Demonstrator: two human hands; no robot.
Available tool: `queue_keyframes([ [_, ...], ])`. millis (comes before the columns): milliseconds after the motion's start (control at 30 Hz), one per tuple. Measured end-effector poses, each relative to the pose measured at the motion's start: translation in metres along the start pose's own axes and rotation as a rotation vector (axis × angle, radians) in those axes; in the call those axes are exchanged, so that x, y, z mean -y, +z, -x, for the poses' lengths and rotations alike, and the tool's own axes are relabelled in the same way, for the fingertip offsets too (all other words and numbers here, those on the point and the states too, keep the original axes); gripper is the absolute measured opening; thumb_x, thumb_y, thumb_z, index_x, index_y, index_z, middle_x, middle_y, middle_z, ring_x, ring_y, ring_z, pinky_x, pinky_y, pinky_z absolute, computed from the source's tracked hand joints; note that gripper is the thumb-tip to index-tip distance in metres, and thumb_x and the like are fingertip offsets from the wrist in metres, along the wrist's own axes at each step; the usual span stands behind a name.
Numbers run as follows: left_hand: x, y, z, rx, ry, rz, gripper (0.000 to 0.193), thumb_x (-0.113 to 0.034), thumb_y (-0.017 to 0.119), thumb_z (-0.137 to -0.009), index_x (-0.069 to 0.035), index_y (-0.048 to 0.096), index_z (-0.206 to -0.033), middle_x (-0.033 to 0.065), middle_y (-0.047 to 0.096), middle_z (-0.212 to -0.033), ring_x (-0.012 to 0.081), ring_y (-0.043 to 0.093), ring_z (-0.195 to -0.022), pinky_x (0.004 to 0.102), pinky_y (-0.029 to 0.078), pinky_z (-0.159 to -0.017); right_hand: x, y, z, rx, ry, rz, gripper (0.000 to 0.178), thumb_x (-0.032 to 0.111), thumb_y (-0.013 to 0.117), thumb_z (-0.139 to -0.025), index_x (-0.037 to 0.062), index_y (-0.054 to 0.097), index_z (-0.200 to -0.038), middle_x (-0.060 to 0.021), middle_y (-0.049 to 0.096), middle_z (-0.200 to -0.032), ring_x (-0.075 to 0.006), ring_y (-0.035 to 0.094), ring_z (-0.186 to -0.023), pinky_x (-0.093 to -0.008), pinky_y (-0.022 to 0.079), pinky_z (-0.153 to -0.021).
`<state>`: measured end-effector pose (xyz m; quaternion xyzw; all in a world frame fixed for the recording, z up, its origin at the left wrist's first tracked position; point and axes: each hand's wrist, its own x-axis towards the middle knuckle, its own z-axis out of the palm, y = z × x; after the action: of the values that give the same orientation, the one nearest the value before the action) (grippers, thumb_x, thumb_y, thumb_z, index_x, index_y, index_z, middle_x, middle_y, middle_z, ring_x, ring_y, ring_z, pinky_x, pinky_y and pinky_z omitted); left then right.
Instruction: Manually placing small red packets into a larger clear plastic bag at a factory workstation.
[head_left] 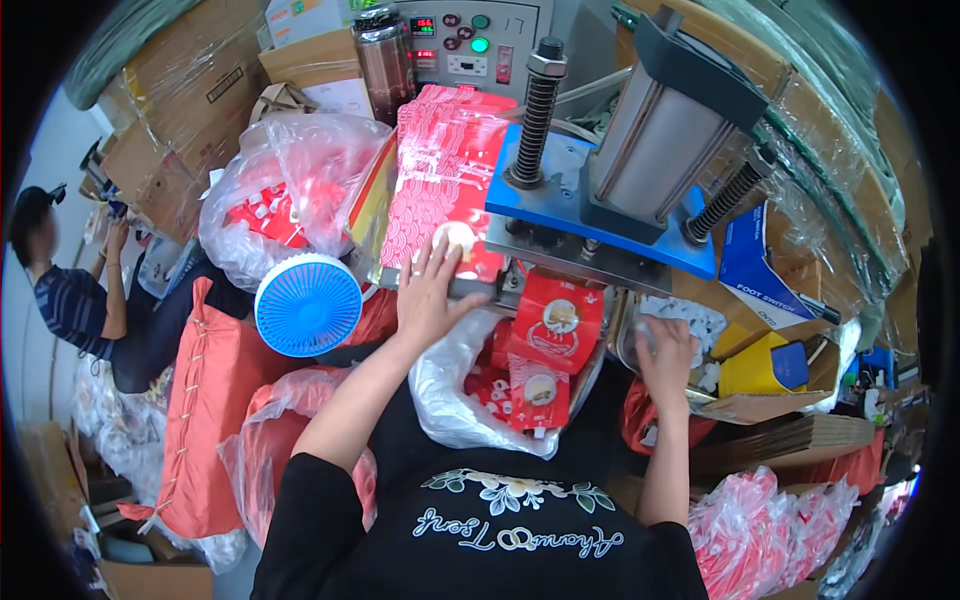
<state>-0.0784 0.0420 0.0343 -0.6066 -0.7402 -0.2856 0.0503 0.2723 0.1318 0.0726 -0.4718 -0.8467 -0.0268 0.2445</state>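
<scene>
My left hand [428, 295] lies with spread fingers on the near end of a stack of red patterned pouches [440, 150], beside a round pale picture on the top one. My right hand [668, 360] is at a clear tub of small white plastic pieces [690, 325], its fingers bent; whatever they hold is hidden. Between my hands, a red pouch [556, 318] hangs out below the press [590, 180], over an open clear bag [440, 375]. Another red pouch [538, 393] lies in that bag, among more pouches with white spouts.
A blue fan [308, 305] and a bulging bag of pouches [290, 190] stand on the left. Behind are a dark bottle [384, 62] and a control panel [480, 45]. A yellow container [765, 365] sits in a carton at right. A person [75, 270] works far left.
</scene>
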Motion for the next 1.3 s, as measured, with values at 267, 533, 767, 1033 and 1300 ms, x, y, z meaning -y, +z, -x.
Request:
queue_keyframes([
  [267, -0.023, -0.040, 0.040, -0.042, -0.194, 0.706, 0.012, 0.001, 0.068, -0.086, 0.001, 0.073, -0.097, 0.0068, 0.073, -0.086, 0.0085, 0.066, -0.080, 0.0235, 0.050, -0.069, 0.028, -0.020, -0.002, -0.013, 0.221, -0.648, 0.021, 0.008, 0.071, -0.083, 0.0018, 0.066, -0.103, -0.0108, 0.068, -0.097, -0.0233, 0.064, -0.094, -0.0333, 0.048, -0.086],
  [533, -0.064, -0.008, 0.088, 0.315, -0.281, 1.057, 0.010, -0.004, 0.072, -0.084, 0.002, 0.073, -0.092, 0.0068, 0.071, -0.081, 0.0097, 0.063, -0.076, 0.0252, 0.049, -0.069, 0.100, -0.016, -0.001, 0.375, -0.017, -0.924, 0.022, 0.010, 0.071, -0.087, 0.0027, 0.067, -0.107, -0.0076, 0.069, -0.105, -0.0150, 0.064, -0.099, -0.0281, 0.048, -0.087],
  [767, -0.075, 0.007, 0.065, 0.391, -0.367, 0.921, 0.026, -0.021, 0.070, -0.090, 0.005, 0.071, -0.092, 0.0094, 0.072, -0.081, 0.0093, 0.064, -0.072, 0.0268, 0.050, -0.066, 0.076, 0.008, 0.004, 0.282, 0.220, -1.130, 0.038, 0.008, 0.070, -0.087, -0.0004, 0.058, -0.122, -0.0113, 0.067, -0.114, -0.0164, 0.062, -0.104, -0.0302, 0.049, -0.089],
  [1033, -0.101, 0.029, 0.006, 0.386, -0.834, 1.539, 0.035, -0.020, 0.073, -0.089, 0.011, 0.065, -0.103, 0.0171, 0.071, -0.088, 0.0219, 0.072, -0.073, 0.0299, 0.058, -0.064, -0.010, -0.012, 0.009, -0.012, 0.203, -0.242, 0.023, 0.010, 0.065, -0.087, 0.0042, 0.069, -0.109, -0.0122, 0.067, -0.103, -0.0329, 0.065, -0.097, -0.0359, 0.051, -0.084],
  [1300, -0.056, 0.020, -0.020, 0.256, -0.384, 0.940, 0.035, -0.027, 0.073, -0.087, 0.002, 0.069, -0.106, 0.0139, 0.073, -0.093, 0.0248, 0.070, -0.078, 0.0342, 0.053, -0.068, -0.024, 0.019, 0.019, -0.047, 0.132, -0.212, 0.015, 0.009, 0.063, -0.088, 0.0031, 0.067, -0.102, -0.0151, 0.061, -0.098, -0.0352, 0.062, -0.090, -0.0385, 0.049, -0.079],
])
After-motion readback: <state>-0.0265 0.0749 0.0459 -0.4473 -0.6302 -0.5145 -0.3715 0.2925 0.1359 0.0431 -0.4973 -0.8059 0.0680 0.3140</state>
